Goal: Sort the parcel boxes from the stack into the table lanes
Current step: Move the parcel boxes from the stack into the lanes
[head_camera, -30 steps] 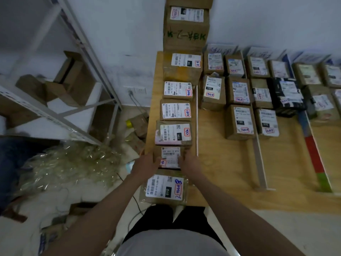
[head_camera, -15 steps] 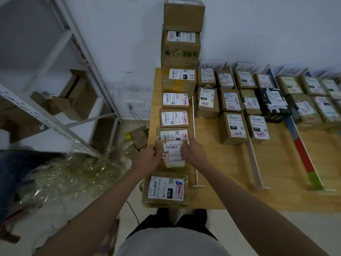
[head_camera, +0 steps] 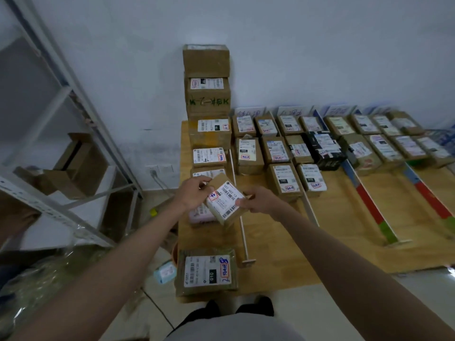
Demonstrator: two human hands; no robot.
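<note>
Pinching a tilted box (head_camera: 225,198) by opposite edges above the left column, the left hand (head_camera: 194,194) and right hand (head_camera: 258,200) risk letting it slip onto the parcels below before it crosses to a desk (head_camera: 283,242) lane.

The small box (head_camera: 225,200) held in both hands hid most of the parcel (head_camera: 198,214) beneath it. Labels on the far right boxes (head_camera: 403,143) were too blurred to read. The shelf frame (head_camera: 44,134) ran off the left edge.
</note>
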